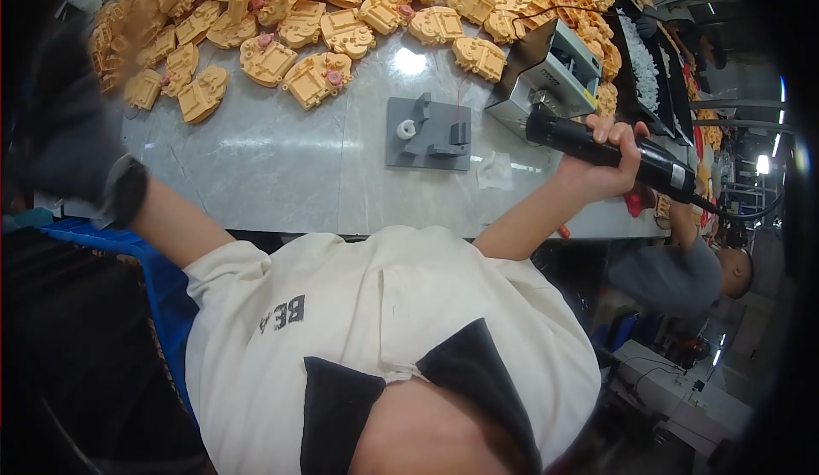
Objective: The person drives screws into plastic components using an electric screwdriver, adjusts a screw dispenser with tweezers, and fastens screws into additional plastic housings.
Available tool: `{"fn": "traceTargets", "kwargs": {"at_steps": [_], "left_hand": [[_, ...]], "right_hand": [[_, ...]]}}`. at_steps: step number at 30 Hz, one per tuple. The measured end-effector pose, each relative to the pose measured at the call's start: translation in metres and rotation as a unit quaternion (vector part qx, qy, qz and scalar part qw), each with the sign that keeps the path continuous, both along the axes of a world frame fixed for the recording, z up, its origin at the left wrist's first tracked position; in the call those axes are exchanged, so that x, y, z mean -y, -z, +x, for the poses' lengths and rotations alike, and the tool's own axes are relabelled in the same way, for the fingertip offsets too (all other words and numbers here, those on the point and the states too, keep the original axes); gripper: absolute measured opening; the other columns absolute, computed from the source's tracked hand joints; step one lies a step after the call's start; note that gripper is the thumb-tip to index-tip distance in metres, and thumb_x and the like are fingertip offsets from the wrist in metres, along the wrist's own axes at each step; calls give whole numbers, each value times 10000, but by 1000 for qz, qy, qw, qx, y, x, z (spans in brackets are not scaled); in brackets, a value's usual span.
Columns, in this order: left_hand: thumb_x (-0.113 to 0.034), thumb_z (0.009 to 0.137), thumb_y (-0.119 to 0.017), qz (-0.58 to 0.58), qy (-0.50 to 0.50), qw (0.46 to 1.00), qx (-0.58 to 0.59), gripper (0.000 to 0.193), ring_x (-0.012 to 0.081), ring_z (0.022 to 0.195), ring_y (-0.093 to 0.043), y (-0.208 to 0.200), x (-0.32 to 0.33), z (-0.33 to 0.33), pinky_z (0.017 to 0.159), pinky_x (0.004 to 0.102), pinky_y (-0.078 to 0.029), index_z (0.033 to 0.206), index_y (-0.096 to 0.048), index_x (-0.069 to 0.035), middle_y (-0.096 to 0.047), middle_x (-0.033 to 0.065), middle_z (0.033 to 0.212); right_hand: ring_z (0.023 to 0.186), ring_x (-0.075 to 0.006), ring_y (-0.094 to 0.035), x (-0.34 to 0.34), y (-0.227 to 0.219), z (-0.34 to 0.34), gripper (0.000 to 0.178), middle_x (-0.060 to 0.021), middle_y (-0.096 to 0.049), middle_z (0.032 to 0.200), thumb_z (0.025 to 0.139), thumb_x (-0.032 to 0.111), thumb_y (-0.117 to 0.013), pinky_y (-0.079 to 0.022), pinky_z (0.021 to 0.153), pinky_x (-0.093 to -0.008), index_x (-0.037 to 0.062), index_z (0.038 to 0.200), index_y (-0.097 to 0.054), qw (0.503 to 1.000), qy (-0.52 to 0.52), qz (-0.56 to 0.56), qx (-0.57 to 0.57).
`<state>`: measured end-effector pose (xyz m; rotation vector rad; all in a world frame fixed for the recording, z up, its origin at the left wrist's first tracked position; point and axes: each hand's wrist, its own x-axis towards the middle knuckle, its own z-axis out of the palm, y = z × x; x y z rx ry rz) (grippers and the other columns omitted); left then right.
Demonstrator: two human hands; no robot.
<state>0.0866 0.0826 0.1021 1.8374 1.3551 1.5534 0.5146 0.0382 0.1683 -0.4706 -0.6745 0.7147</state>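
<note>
My right hand (616,153) is wrapped round a black electric screwdriver (661,168), held at a tilt above the table's right side. A cord runs from its right end. At the far left my left arm reaches out in a dark covering (72,142); my left hand (128,36) is smeared and its fingers do not show clearly. It is nearest to the heap of yellow-orange plastic housings (307,81), several with pink-red round parts. Between my arms lies a grey fixture plate (409,153) with upright blocks and a white round part (406,130) on it.
A grey box-shaped device (546,70) stands on the table (299,172) right of the fixture. A white scrap (495,170) lies beside the plate. Black trays with white pieces (641,70) are at the right. A blue crate (166,296) stands lower left. Another person (674,275) sits at right.
</note>
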Motion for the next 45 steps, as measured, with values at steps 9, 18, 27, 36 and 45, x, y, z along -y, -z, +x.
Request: {"fn": "traceTargets", "kwargs": {"at_steps": [9, 18, 27, 36, 45], "left_hand": [[-256, 621, -759, -47, -81, 944, -316, 696, 289, 1140, -450, 97, -3, 123, 998, 427, -331, 1251, -483, -147, -502, 100, 1198], [-136, 578, -780, -110, 89, 949, -281, 810, 325, 1108, -477, 71, 27, 163, 931, 383, -426, 1297, -409, -134, -414, 129, 1264], [-95, 574, -788, -24, 193, 950, -245, 551, 293, 1003, -538, 15, 18, 155, 878, 368, -440, 1081, -572, -108, -542, 103, 1111], [-13, 603, -661, -44, 284, 917, -276, 619, 307, 1008, -516, 11, -2, 196, 852, 391, -443, 1184, -491, -143, -532, 101, 1114], [-105, 729, -639, 42, 290, 921, -257, 618, 363, 1173, -451, 45, -5, 237, 993, 443, -379, 1303, -410, -109, -460, 174, 1281]], "right_hand": [[596, -157, -459, 26, 24, 15, 323, -30, -461, 664, 748, 74, -523, -391, 674, -325, 69, 1069, -479, 998, 39, -53, 21], [490, -171, -495, 8, 54, 4, 336, -75, -513, 640, 710, -49, -562, -440, 546, -322, -12, 1030, -467, 985, 85, -149, 8], [477, -158, -515, 0, 69, -15, 318, -76, -535, 615, 690, -59, -613, -438, 497, -276, -20, 978, -484, 974, 101, -195, 54], [475, -157, -513, 2, 64, -11, 322, -74, -543, 616, 687, -52, -621, -431, 486, -274, -14, 979, -489, 975, 98, -192, 51], [478, -161, -514, 11, 63, -1, 306, -78, -538, 618, 692, -59, -613, -437, 493, -280, -22, 973, -496, 974, 109, -197, 40]]}}
